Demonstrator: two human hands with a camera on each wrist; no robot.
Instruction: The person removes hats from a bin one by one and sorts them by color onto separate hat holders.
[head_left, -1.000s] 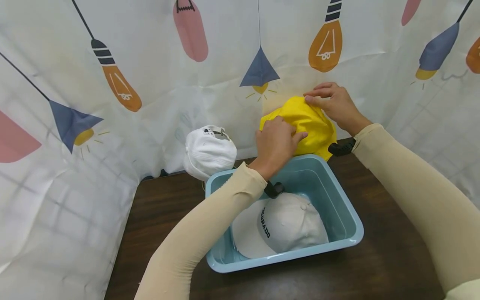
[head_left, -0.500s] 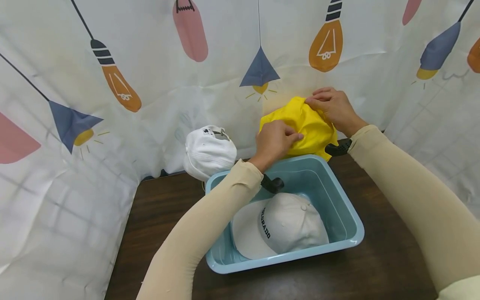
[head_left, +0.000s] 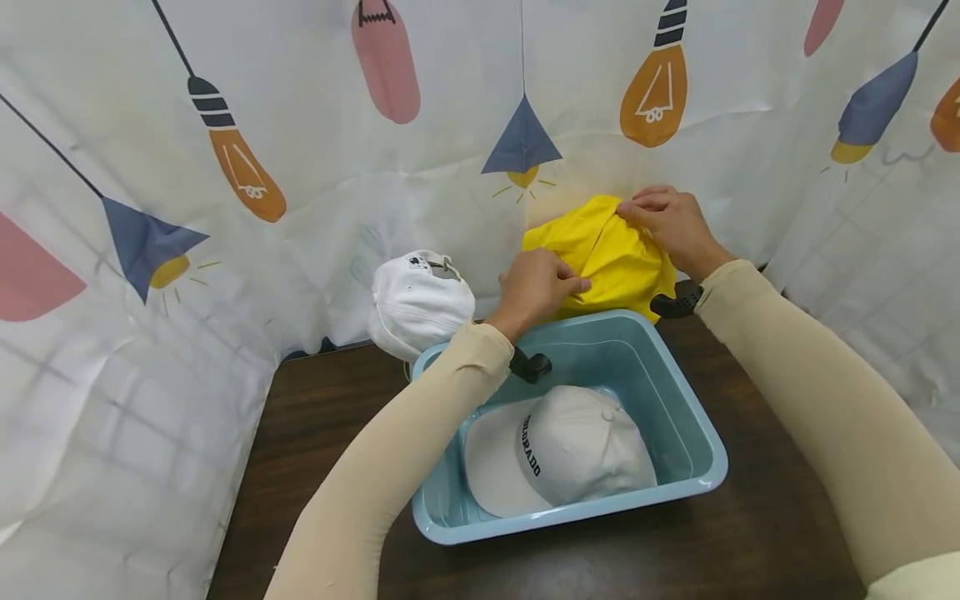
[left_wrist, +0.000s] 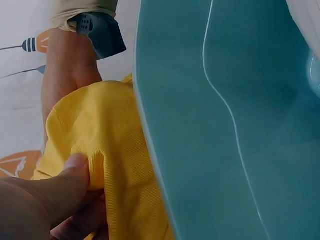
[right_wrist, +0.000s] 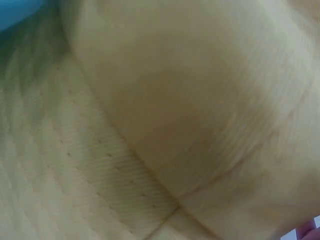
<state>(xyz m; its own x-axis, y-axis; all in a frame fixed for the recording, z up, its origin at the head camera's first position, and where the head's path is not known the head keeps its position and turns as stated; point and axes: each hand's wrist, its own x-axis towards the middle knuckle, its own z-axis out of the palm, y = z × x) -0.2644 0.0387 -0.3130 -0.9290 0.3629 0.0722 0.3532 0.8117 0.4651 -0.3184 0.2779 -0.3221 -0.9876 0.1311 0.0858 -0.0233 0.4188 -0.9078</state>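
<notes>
A yellow cap (head_left: 600, 254) stands against the back sheet, just behind a light blue plastic basin. In the head view my left hand (head_left: 536, 287) is at the cap's lower left. The left wrist view shows its thumb and fingers pinching a fold of the yellow cloth (left_wrist: 120, 130). At the cap's upper right edge, my right hand (head_left: 675, 229) pinches the fabric between thumb and fingers. Close up in the right wrist view, the cap (right_wrist: 190, 100) fills nearly everything, with seams and stitched rows showing. Inside the basin (head_left: 693, 417) lies a pale cap lettered COLORADO (head_left: 592, 446).
A white cap (head_left: 423, 304) sits left of the yellow one, beside the basin's back left corner. The dark wooden table (head_left: 322, 442) lies beneath. Behind and at the sides hangs a white sheet (head_left: 315, 167) printed with lamps and bulbs.
My left hand has shifted left and slightly down, drawing its fingers together. My right hand has come a little down and right, from reaching over the cap's edge to pinching it. The cloth creases differently.
</notes>
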